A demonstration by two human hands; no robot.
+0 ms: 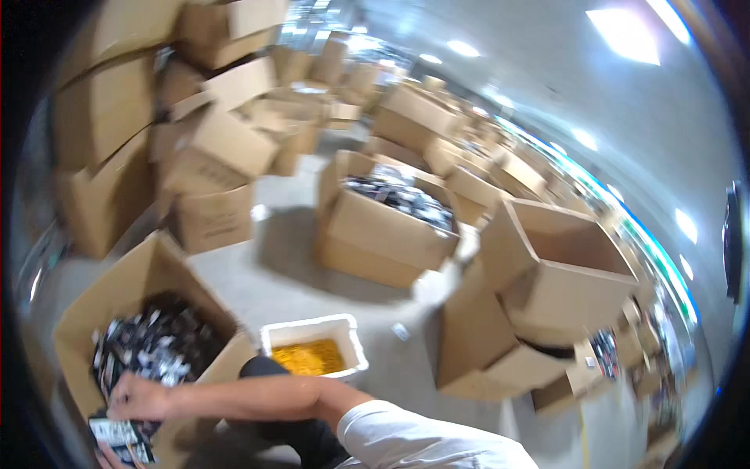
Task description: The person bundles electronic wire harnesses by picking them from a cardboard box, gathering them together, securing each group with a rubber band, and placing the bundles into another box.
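Note:
My right hand (141, 397) reaches across to the left, its fingers closed, over the open cardboard box (199, 273) at the lower left. What those fingers hold, if anything, is blurred. Just below it, a flat black-and-white packet (123, 439) is held in my left hand (106, 456), which shows only in part near the picture's lower edge. A heap of small black and silvery packets (160, 340) fills much of the box beside both hands.
A white tub (353, 344) with yellow-orange packets (308, 358) stands right of my knee. Ahead is a carton (383, 238) full of dark packets. Another open carton (566, 293) rests at the right. Stacked boxes (105, 117) rise at the left.

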